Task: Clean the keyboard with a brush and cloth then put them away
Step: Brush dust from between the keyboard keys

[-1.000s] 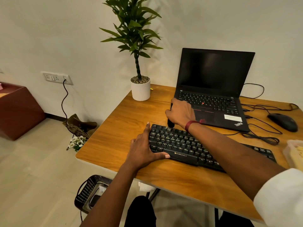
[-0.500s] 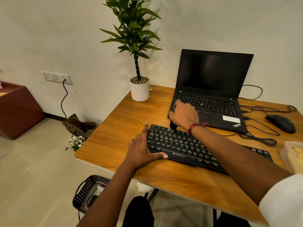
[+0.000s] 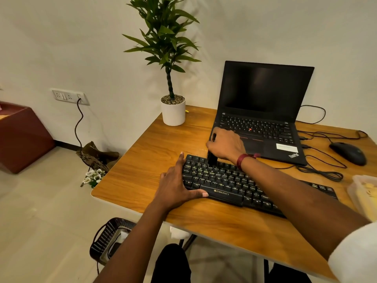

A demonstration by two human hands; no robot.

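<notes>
Your left hand (image 3: 175, 188) lies flat against the left end of the keyboard (image 3: 230, 184). Its fingers run straight along the short edge and its thumb stretches along the front edge. It grips nothing.

Your right hand (image 3: 226, 146) is curled round the black brush (image 3: 212, 157). The brush stands upright with its lower end on the top key rows, just right of your left fingertips.

The keyboard runs slantwise from your left hand, under your right forearm, towards the right.

- **Left of your left hand:** bare table (image 3: 146, 160) extends to the rounded corner. The front edge passes just below your left wrist.
- **Directly beyond your right hand:** the open laptop (image 3: 265, 94) sits close by. You cannot tell whether its front left corner touches your knuckles.
- **Beyond your left hand:** a white plant pot (image 3: 173, 113) stands well apart, near the far edge.
- **Right of your right forearm:** looped cables (image 3: 320, 172) and a mouse (image 3: 348, 153) occupy the table. A translucent container (image 3: 365, 193) stands near the keyboard's right end.
- **Under your left forearm:** a dark basket (image 3: 108, 235) stands on the floor, below the table edge.
</notes>
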